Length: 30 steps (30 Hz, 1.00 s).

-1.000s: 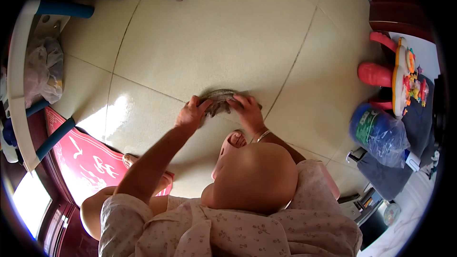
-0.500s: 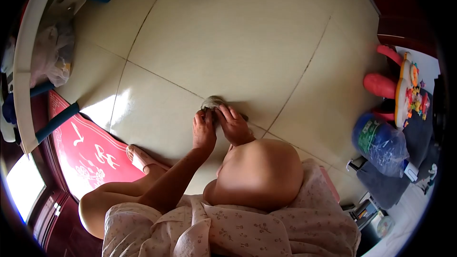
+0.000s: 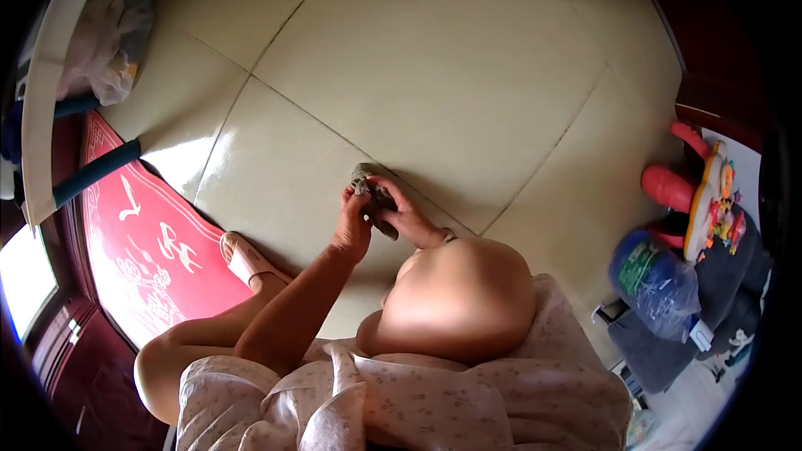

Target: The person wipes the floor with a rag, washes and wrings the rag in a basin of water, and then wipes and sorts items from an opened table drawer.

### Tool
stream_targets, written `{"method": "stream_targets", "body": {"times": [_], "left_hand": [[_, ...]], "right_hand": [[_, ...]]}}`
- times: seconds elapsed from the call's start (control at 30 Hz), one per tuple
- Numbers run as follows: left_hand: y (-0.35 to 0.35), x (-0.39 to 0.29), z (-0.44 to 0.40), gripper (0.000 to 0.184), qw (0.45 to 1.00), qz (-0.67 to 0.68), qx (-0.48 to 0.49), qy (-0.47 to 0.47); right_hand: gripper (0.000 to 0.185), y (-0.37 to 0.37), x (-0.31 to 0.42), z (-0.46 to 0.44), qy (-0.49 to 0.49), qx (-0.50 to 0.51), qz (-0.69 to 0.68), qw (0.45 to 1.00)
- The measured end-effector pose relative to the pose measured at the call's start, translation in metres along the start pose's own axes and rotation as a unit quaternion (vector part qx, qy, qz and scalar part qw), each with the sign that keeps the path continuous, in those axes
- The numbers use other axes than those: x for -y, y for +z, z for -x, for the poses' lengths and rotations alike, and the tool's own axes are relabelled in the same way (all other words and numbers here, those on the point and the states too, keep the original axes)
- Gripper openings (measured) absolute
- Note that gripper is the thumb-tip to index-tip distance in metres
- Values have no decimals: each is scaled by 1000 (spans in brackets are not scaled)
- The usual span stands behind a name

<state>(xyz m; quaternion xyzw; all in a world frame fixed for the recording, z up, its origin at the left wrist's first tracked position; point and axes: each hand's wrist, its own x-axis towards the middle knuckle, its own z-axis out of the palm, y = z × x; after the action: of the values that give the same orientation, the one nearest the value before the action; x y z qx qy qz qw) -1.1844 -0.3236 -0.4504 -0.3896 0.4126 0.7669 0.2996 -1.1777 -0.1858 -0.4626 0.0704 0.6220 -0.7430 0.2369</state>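
Observation:
A crumpled grey-green cloth (image 3: 362, 171) is bunched between my two hands, low in front of my knees. My left hand (image 3: 354, 225) pinches its near side, fingers curled. Around its right side wraps my right hand (image 3: 407, 215), and a dark end of the cloth hangs below those fingers. Part of the cloth is hidden by the fingers. Pale floor tiles (image 3: 451, 92) lie beneath it.
At left, a red mat (image 3: 154, 242) with white lettering lies near my pink sandal (image 3: 248, 259). A white-edged stand with blue legs (image 3: 96, 175) and a plastic bag (image 3: 109, 50) are beside it. A blue bottle (image 3: 637, 267) and a red toy seat (image 3: 668, 188) stand right.
The cloth was lower and spread more under my fingertips; now it is gathered up between both hands. My view has turned slightly, shifting the surroundings.

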Motion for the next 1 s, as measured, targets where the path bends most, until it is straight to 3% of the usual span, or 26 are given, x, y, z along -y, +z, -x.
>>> {"method": "stream_targets", "body": {"times": [0.03,0.07,0.1,0.2,0.3,0.47,0.57,0.77,0.83,0.9,0.93,1.0], "left_hand": [[-3,-8,-2,42,997,53,32,-39],[-5,-12,-1,41,994,46,92,-31],[-5,-14,2,41,994,51,90,-30],[7,-10,3,47,973,147,133,-116],[50,-25,25,44,958,175,209,-87],[90,-27,66,41,952,228,123,-161],[104,-39,96,32,937,307,76,-152],[119,-69,152,34,935,330,31,-126],[123,-74,173,42,930,348,35,-113],[126,-80,189,53,959,274,10,-75],[123,-68,189,68,972,228,4,-58],[119,-73,202,68,978,203,-15,-50]], "right_hand": [[55,0,9,-2,136,19,-127,982],[51,1,13,-4,152,26,-141,978],[51,0,11,-2,154,30,-139,978],[51,-12,20,6,203,-17,-273,940],[49,-27,72,20,208,-46,-288,934],[52,-38,143,46,263,-93,-251,927],[53,-30,172,55,292,-102,-226,924],[52,6,238,65,308,-114,-195,924],[50,9,246,77,301,-108,-170,932],[49,15,249,88,307,-110,-161,931],[49,22,251,92,309,-104,-130,936],[49,50,272,95,324,-91,-76,939]]}}
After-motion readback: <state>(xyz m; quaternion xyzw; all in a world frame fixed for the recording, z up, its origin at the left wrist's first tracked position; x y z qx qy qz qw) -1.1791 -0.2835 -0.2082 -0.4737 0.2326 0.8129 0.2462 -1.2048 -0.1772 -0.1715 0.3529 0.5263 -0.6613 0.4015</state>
